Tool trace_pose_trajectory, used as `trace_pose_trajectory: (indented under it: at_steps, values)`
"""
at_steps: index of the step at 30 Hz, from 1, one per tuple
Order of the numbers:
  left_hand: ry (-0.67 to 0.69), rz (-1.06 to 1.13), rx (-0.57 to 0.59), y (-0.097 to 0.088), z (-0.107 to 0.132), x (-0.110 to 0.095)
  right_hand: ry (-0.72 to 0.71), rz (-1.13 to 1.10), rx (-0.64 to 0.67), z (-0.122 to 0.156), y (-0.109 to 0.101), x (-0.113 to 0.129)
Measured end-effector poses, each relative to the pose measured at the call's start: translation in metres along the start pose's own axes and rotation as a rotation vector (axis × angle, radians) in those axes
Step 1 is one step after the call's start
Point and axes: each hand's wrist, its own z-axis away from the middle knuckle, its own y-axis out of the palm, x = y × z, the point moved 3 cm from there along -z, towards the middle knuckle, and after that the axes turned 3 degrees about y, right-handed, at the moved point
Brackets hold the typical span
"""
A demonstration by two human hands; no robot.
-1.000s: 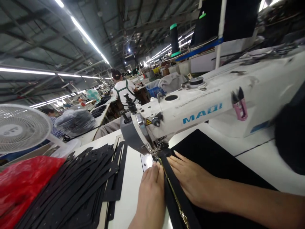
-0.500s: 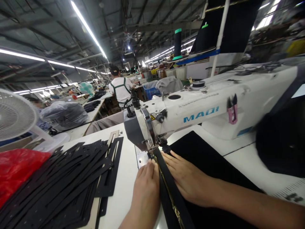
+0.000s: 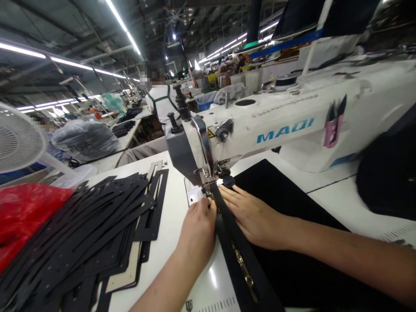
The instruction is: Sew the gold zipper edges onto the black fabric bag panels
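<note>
A white MAQI sewing machine (image 3: 286, 125) stands across the table. A black strip with a gold zipper (image 3: 240, 255) runs from under its presser foot (image 3: 208, 190) toward me. My left hand (image 3: 196, 232) lies on the table along the strip's left edge, fingertips close to the foot, fingers together and flat. My right hand (image 3: 253, 216) rests flat with fingers stretched out on the black fabric (image 3: 292, 216) to the right of the zipper. Neither hand grips anything.
A pile of black cut frames (image 3: 81, 242) lies at left, beside a red plastic bag (image 3: 22, 212) and a white fan (image 3: 16, 138). Pink thread snips (image 3: 333, 125) hang on the machine. A dark bundle (image 3: 386, 177) sits at right. Other people work at tables behind.
The view has dipped and moved closer to the machine. Both hands have slid forward along the zipper strip toward the presser foot.
</note>
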Motion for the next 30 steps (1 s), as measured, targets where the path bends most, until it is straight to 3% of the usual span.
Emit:
trace_pose_trajectory:
  at_steps: [6, 9, 13, 17, 20, 24, 30]
  values:
    - [0.024, -0.025, 0.036, -0.002, -0.004, 0.007, -0.077, -0.058, -0.056, -0.015, -0.002, -0.009]
    - [0.063, -0.019, -0.008, -0.010, 0.003, 0.002, -0.126, -0.062, -0.093, -0.009, -0.012, -0.007]
    - [0.125, 0.053, -0.117, -0.016, 0.028, -0.014, -0.138, 0.029, -0.215, 0.033, -0.019, 0.020]
    - [0.102, 0.082, -0.146, -0.013, 0.046, -0.026, -0.231, 0.134, -0.413, 0.071, -0.012, 0.059]
    - [0.017, 0.106, -0.127, -0.011, 0.046, -0.028, -0.295, 0.220, -0.550, 0.076, -0.004, 0.079]
    - [-0.055, 0.139, -0.150, -0.012, 0.044, -0.029, -0.310, 0.265, -0.624, 0.069, 0.001, 0.089]
    - [0.064, 0.076, -0.164, -0.019, 0.046, -0.031, -0.310, 0.264, -0.525, 0.068, 0.008, 0.083]
